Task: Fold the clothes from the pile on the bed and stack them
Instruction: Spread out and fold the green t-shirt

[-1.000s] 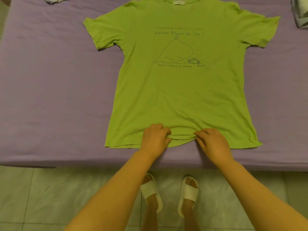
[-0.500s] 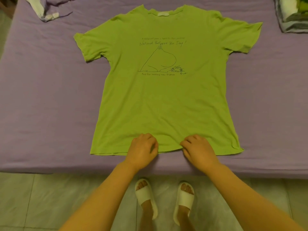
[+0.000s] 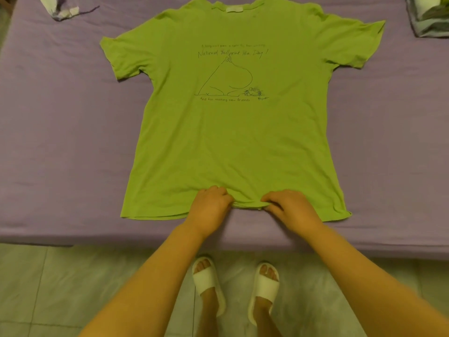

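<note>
A lime-green T-shirt [image 3: 233, 142] with a line drawing and handwritten text lies flat, front up, on the purple bed [image 3: 56, 132], collar away from me. My left hand [image 3: 211, 208] and my right hand [image 3: 289, 210] sit side by side at the middle of the bottom hem. Both have curled fingers pinching the hem, which bunches slightly between them. The sleeves are spread out to both sides.
A crumpled pale garment [image 3: 60, 8] lies at the bed's far left corner. A folded pile of clothes [image 3: 430, 15] sits at the far right corner. The bed's front edge runs just below my hands, with tiled floor [image 3: 73, 288] and my white slippers below.
The view shifted slightly between frames. My hands stayed on the middle of the hem, and the cloth between them is now a little more gathered.
</note>
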Demonstrator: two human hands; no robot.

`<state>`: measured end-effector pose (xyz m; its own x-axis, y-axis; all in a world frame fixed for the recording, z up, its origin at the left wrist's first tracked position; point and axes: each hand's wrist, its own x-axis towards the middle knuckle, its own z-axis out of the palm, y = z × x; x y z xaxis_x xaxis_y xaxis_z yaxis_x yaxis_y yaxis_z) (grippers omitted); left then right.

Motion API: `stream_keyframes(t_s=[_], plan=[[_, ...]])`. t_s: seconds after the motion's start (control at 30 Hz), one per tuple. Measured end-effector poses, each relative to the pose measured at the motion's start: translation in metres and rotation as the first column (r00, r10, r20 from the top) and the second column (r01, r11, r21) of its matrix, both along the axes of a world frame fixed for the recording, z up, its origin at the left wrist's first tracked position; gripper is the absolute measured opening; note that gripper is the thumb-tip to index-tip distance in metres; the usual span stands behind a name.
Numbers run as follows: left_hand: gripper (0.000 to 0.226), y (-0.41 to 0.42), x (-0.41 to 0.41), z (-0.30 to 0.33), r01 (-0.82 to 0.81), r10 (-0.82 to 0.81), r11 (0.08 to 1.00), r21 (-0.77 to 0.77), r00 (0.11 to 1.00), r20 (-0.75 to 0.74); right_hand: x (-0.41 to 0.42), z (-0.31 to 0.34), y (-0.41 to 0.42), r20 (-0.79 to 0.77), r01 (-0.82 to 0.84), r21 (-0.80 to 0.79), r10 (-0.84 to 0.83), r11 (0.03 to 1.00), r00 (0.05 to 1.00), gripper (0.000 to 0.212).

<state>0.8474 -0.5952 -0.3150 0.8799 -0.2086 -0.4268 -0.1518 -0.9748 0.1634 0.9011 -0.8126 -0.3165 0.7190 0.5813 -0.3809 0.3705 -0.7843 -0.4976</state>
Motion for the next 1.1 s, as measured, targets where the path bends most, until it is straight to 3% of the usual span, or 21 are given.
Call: stream_keyframes(t_s=[0.23, 0.3, 0.4, 0.5, 0.57, 0.63, 0.67, 0.77, 0.83, 0.9, 1.1], plan=[[0.042, 0.006, -0.017, 0.016, 0.006, -0.019, 0.999, -0.048, 0.965, -0.263, -0.018, 0.015, -0.007, -0.059, -0.202, -0.174, 0.195, 0.964, 0.979, 0.036], [0.051, 0.0, -0.018, 0.019, -0.024, 0.022, 1.0, -0.007, 0.984, -0.174, -0.02, 0.017, -0.007, 0.01, -0.147, -0.192, 0.152, 0.97, 0.988, 0.04], [0.041, -0.014, -0.016, 0.02, -0.172, 0.172, 0.985, -0.031, 0.985, -0.015, -0.019, 0.018, -0.016, 0.134, -0.024, -0.308, 0.068, 0.951, 0.989, 0.042], [0.044, -0.035, -0.011, 0.019, -0.219, 0.211, 0.975, -0.032, 0.963, -0.169, -0.014, 0.017, -0.034, -0.006, -0.049, -0.412, 0.051, 0.91, 0.999, 0.047], [0.038, -0.052, -0.004, 0.022, -0.27, 0.247, 0.959, -0.083, 0.944, -0.218, -0.005, 0.026, -0.044, 0.04, 0.033, -0.389, -0.019, 0.921, 0.999, 0.036], [0.036, -0.071, 0.007, 0.019, -0.19, 0.183, 0.98, -0.056, 0.977, -0.109, 0.007, 0.027, -0.059, 0.198, 0.128, -0.391, -0.053, 0.912, 0.979, 0.023], [0.038, -0.081, 0.014, 0.016, -0.154, 0.15, 0.987, -0.042, 0.986, -0.07, 0.013, 0.025, -0.066, 0.218, 0.165, -0.409, -0.079, 0.897, 0.973, 0.027], [0.055, -0.113, 0.034, 0.009, -0.062, 0.054, 0.996, -0.057, 0.989, -0.139, 0.019, 0.019, -0.086, 0.062, 0.242, -0.401, -0.237, 0.884, 0.969, 0.045], [0.06, -0.13, 0.044, 0.008, -0.003, -0.006, 0.999, -0.051, 0.983, -0.181, 0.016, 0.014, -0.103, 0.126, 0.22, -0.393, -0.184, 0.893, 0.975, 0.044], [0.064, -0.139, 0.052, 0.009, 0.023, -0.032, 0.998, -0.05, 0.983, -0.18, 0.008, 0.018, -0.112, 0.037, 0.288, -0.293, -0.29, 0.911, 0.956, 0.042], [0.067, -0.132, 0.103, 0.009, 0.08, -0.079, 0.997, 0.004, 0.988, -0.134, 0.029, 0.04, -0.089, 0.119, 0.312, -0.356, -0.289, 0.881, 0.95, 0.059]])
